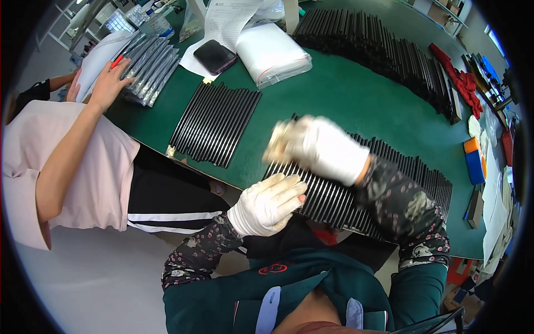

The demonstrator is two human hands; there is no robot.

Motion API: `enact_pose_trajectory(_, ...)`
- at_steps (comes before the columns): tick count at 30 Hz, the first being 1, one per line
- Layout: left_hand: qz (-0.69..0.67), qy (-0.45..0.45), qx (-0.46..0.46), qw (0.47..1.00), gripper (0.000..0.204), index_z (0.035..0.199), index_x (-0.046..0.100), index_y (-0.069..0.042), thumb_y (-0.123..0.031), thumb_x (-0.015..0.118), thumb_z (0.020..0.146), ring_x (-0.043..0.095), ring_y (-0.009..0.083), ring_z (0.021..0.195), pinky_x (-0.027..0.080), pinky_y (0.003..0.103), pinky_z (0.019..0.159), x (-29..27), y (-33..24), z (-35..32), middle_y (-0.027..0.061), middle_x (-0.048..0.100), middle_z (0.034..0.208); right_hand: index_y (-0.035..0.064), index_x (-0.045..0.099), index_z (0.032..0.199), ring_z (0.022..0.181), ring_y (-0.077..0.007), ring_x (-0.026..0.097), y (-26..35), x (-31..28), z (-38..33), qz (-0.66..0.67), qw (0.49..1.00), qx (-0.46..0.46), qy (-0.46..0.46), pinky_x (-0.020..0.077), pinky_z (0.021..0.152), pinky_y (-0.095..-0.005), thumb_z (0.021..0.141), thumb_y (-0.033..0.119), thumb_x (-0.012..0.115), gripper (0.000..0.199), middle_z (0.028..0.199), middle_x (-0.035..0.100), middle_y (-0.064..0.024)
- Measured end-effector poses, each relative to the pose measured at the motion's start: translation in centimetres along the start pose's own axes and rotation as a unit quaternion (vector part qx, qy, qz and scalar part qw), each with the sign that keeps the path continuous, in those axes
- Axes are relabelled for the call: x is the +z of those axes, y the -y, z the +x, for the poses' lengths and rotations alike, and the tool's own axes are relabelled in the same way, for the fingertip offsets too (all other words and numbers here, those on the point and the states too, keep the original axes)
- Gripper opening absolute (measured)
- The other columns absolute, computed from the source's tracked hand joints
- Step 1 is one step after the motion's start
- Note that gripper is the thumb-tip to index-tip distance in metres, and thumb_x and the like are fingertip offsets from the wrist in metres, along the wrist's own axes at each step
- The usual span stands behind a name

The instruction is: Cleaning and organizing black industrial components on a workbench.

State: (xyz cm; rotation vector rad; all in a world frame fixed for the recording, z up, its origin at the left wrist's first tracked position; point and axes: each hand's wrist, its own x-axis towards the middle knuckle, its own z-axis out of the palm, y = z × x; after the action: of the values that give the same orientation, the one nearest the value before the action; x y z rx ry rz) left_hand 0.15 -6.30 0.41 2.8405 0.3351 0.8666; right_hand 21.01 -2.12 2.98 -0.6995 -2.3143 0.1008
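Observation:
Both my hands wear white gloves. My right hand [334, 151], blurred by motion, is closed on what looks like a crumpled cream cloth [276, 146], just over the left end of a row of thin black rods [334, 201]. My left hand [268, 206] lies flat with its fingers stretched out, at the near left ends of those rods; a bare fingertip shows through the glove. The rods lie side by side along the table's near edge. To the left, apart from my hands, lies a second batch of black rods [216, 125].
On the green table [347, 92] are a black phone [214, 57], a white plastic-wrapped packet [272, 54], a long row of black rods [384, 50] and a red cloth [459, 78]. At left, another person's hand [108, 86] holds a red pen beside bagged rods [153, 69].

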Motion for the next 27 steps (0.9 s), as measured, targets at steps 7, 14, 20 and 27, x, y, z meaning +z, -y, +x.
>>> enact_pose_trajectory(7,0.017,-0.015,0.021,1.0,0.038,0.099,0.058,-0.002,0.0,0.063,0.061,0.066,0.0311,0.096,0.051,0.041,0.084,0.4,0.4,0.2,0.0127,0.066,0.101,0.0119,0.069,0.08,0.081,-0.0238,0.063,1.6,-0.5,0.7,0.013,0.999,-0.004,0.04,0.0534,0.075,-0.0325,0.069,0.005,0.065,0.014,0.08,0.066,-0.0065)
enact_pose_trajectory(14,0.018,-0.033,0.03,0.999,0.039,0.097,0.057,-0.002,0.0,0.061,0.058,0.066,0.0318,0.094,0.052,0.041,0.083,0.9,0.6,0.4,0.0145,0.066,0.103,0.0115,0.069,0.087,0.086,-0.0227,0.063,-3.2,-3.4,-2.0,-0.171,0.968,0.179,-0.053,0.0528,0.075,-0.0318,0.071,0.005,0.063,0.018,0.087,0.068,-0.0038)
enact_pose_trajectory(20,0.014,-0.032,0.037,0.999,0.033,0.092,0.059,-0.003,-0.001,0.061,0.06,0.066,0.0322,0.093,0.052,0.04,0.082,0.5,0.1,1.0,0.0145,0.066,0.101,0.0105,0.068,0.092,0.082,-0.0187,0.062,-4.4,-2.9,-4.5,-0.114,0.982,0.153,-0.011,0.0537,0.074,-0.0318,0.074,0.006,0.064,0.018,0.096,0.066,-0.0039)
enact_pose_trajectory(27,0.037,-0.002,0.023,0.999,0.042,0.1,0.06,-0.002,-0.002,0.061,0.058,0.065,0.0322,0.1,0.05,0.042,0.089,0.2,0.0,0.4,0.0138,0.066,0.107,0.0111,0.071,0.089,0.089,-0.024,0.063,-0.7,-3.0,-4.2,-0.141,0.985,0.101,0.02,0.0522,0.077,-0.0347,0.071,0.01,0.067,0.019,0.092,0.068,-0.0068)
